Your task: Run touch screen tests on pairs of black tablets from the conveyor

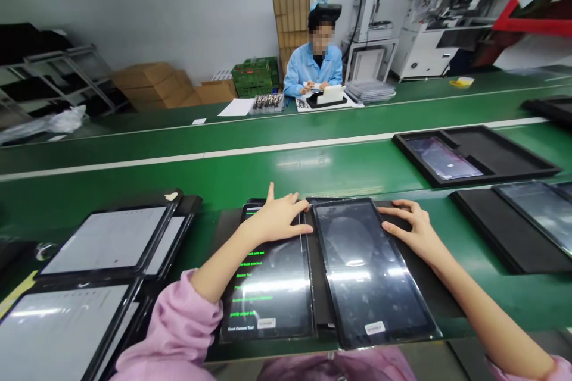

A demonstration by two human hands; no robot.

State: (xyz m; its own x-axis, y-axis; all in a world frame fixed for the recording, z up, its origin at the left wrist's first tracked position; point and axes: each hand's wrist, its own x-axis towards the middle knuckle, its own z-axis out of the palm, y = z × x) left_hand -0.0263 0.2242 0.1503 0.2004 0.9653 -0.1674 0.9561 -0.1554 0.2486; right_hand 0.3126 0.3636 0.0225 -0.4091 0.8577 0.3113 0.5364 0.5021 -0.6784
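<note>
Two tablets lie side by side in front of me. The left tablet [277,286] has a lit screen with lines of green text and a barcode sticker at its lower edge. My left hand [277,218] reaches over its top, fingers spread, their tips by the gap between the tablets. The right tablet [364,268] has a dark screen, a glossy film and a white sticker near its bottom. My right hand [413,232] is at its upper right edge, fingers stretched out and apart, fingertips at the rim. A black tray [429,286] shows beneath my right hand.
Several tablets with pale screens [107,241] are stacked at left. A black tray [513,155] holding a film-covered tablet [442,158] lies at right on the green bench [223,172]. Another black tray [487,226] is nearer. Across sits a co-worker in blue [295,71].
</note>
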